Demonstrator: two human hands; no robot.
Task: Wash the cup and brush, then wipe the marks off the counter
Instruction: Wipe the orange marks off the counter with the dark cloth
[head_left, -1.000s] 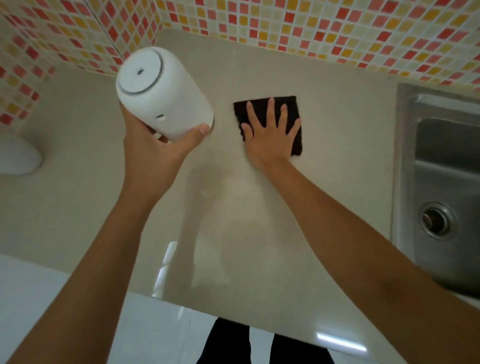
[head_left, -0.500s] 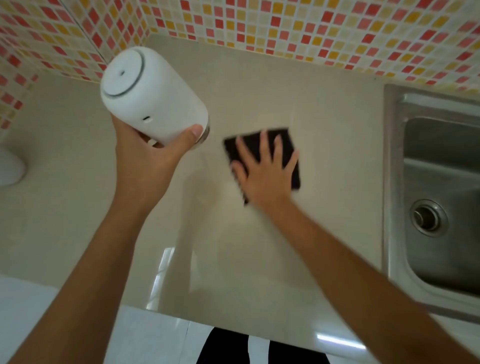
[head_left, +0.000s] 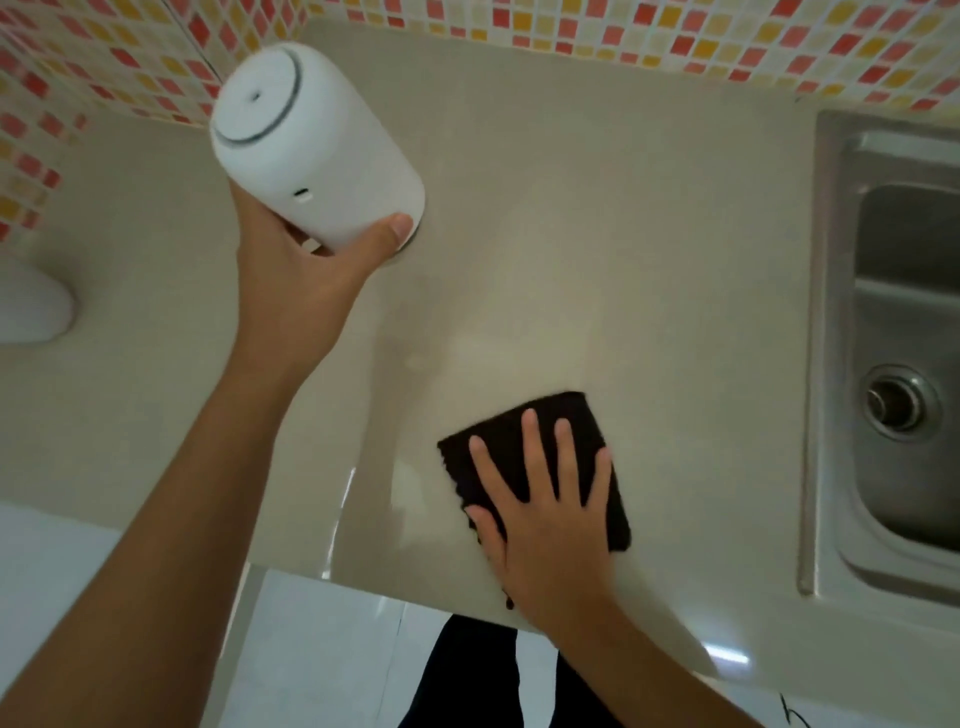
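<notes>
My left hand (head_left: 306, 270) grips a white cylindrical cup (head_left: 311, 145) with a lid, lifted and tilted above the left part of the beige counter (head_left: 597, 234). A dark square cloth (head_left: 597, 441) lies flat on the counter near its front edge. My right hand (head_left: 545, 514) presses on it with fingers spread. No brush is in view.
A steel sink (head_left: 909, 364) with a round drain (head_left: 898, 402) is set into the counter on the right. A white rounded object (head_left: 31, 306) sits at the far left edge. Mosaic tile walls (head_left: 675, 36) close the back and left. White floor shows below the counter edge.
My right hand has dragged the cloth from the back of the counter toward the front edge. My left hand keeps the cup raised in about the same spot.
</notes>
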